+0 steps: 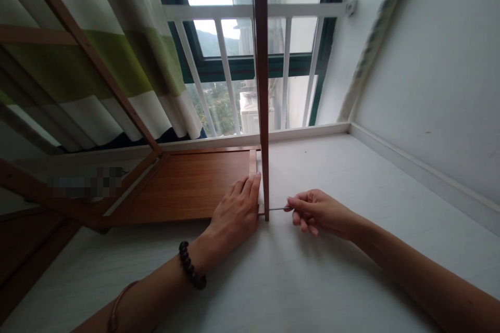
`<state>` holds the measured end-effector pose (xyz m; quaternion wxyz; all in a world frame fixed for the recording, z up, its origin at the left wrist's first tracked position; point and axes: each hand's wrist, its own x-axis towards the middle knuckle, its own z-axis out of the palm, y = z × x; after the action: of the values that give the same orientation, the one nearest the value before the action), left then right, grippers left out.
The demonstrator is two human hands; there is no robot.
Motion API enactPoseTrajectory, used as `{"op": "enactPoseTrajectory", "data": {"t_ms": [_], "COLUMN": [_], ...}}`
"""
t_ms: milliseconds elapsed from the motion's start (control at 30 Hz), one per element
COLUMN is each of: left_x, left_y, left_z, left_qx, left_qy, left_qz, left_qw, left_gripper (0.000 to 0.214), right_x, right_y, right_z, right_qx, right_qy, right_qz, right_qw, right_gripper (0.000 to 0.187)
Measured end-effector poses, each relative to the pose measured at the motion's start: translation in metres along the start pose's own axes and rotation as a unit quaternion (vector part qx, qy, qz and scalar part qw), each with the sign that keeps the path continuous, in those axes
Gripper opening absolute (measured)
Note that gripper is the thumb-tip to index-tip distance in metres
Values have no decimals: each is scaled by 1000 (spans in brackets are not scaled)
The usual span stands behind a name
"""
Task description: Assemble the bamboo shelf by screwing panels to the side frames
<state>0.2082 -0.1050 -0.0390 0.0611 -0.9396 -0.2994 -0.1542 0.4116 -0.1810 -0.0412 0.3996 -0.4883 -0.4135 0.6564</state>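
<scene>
My left hand [236, 213] is laid over the near right corner of a brown wooden panel [195, 184], its fingers together on the end rail and its thumb hidden. A dark wooden upright [262, 88] stands against that end of the panel. On the upright's other side, my right hand [312, 212] pinches a thin metal rod, which looks like a hex key [277, 209], between thumb and forefinger. Its far end meets the upright low down, near the upright's foot; the tip is hidden. The other fingers of my right hand are loosely curled.
More wooden frame bars [105, 78] slant across the left side. Behind stand a striped curtain [144, 67], a white railing [226, 11] and a window. A white wall [437, 78] rises on the right above the pale floor [336, 166].
</scene>
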Motion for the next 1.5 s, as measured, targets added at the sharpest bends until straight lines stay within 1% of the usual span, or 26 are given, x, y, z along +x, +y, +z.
{"op": "enactPoseTrajectory", "data": {"t_ms": [67,133,267,333,400,500,567,667,700,767,800,867,967,1000,1033,1100,1133,1167,1233,1300,1333,1400,1500], "left_x": [0,0,0,0,0,0,-1,-1,-1,0,0,0,1,1,1,0,0,0,0,0,0,0,1], "left_y": [0,1,1,1,0,-1,-1,-1,0,0,0,1,1,0,0,-1,-1,-1,-2,-2,-2,-2,-2], "left_z": [0,0,2,2,3,3,2,2,2,1,1,2,3,3,3,3,3,3,3,2,2,2,2], "left_qx": [12,24,35,39,43,49,55,63,63,61,60,61,68,70,72,73,74,74,73,71,71,73,77], "left_qy": [-3,-4,4,10,15,19,19,14,13,11,11,12,13,13,13,12,12,12,13,13,12,12,11], "left_qz": [4,12,18,21,23,26,27,25,24,20,19,17,17,18,19,21,22,23,24,26,26,26,24], "left_qw": [1000,1000,999,999,999,998,998,998,998,998,998,998,997,997,997,997,997,997,997,997,997,997,997], "left_gripper": [46,34,29,27,26,27,26,24,23,23,23,23,24,24,25,27,27,27,27,27,26,25,25], "right_x": [-1,-1,1,2,4,7,9,11,11,9,7,4,0,0,0,0,0,0,1,2,3,5,7], "right_y": [-2,-5,-9,-9,-7,-2,1,4,4,3,3,1,-1,-2,-2,-2,-2,-2,-2,-1,0,2,6], "right_z": [-5,-7,2,8,10,5,-4,-15,-17,-16,-13,-5,7,9,10,7,4,0,-7,-14,-16,-19,-19], "right_qx": [18,34,59,51,22,-31,-52,-85,-104,-152,-177,-199,-142,-120,-109,-117,-124,-127,-119,-105,-103,-113,-151], "right_qy": [-32,-40,1,14,13,25,18,-29,-34,-19,-8,5,9,10,11,7,0,-17,-71,-115,-122,-108,-67], "right_qz": [15,35,94,105,77,-17,-66,-95,-101,-119,-124,-101,-16,3,7,-21,-45,-71,-107,-121,-123,-126,-135], "right_qw": [999,998,994,993,997,999,996,991,989,981,976,975,990,993,994,993,991,989,985,980,979,980,977], "right_gripper": [32,30,26,26,25,20,26,34,34,31,30,33,40,40,37,32,33,36,39,36,34,33,32]}}
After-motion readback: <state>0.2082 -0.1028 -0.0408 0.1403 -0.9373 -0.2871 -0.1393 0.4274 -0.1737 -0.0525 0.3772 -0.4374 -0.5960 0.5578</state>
